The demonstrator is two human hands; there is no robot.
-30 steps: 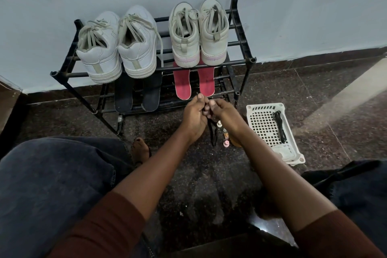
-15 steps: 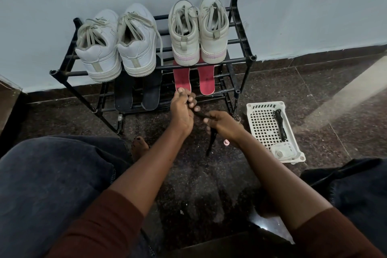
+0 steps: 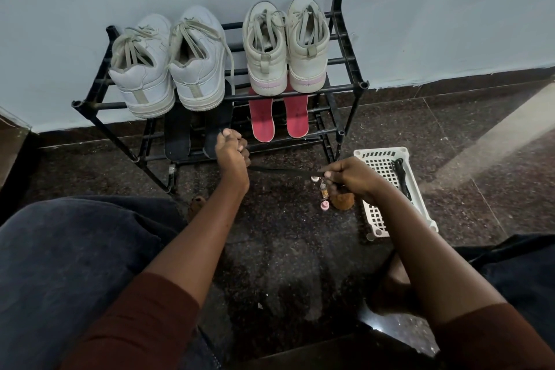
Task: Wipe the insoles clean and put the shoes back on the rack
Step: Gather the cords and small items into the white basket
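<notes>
A black rack (image 3: 348, 88) stands against the wall. On its top shelf sit a white pair of sneakers (image 3: 168, 66) at the left and a cream pair with pink soles (image 3: 285, 48) at the right. Two black insoles (image 3: 177, 135) and two red insoles (image 3: 262, 122) lie on the lower shelf. My left hand (image 3: 232, 150) and my right hand (image 3: 351, 174) each grip one end of a black strip (image 3: 285, 172), stretched taut between them just in front of the rack.
A white perforated basket (image 3: 381, 159) holding a black lace sits on the dark stone floor at the right. Small bottles (image 3: 322, 192) and a brown brush (image 3: 344, 201) lie beside it. My knees in dark trousers frame both sides.
My hands were together in front of the red insoles; they have drawn apart, the left going left and the right going right, pulling the black strip straight between them.
</notes>
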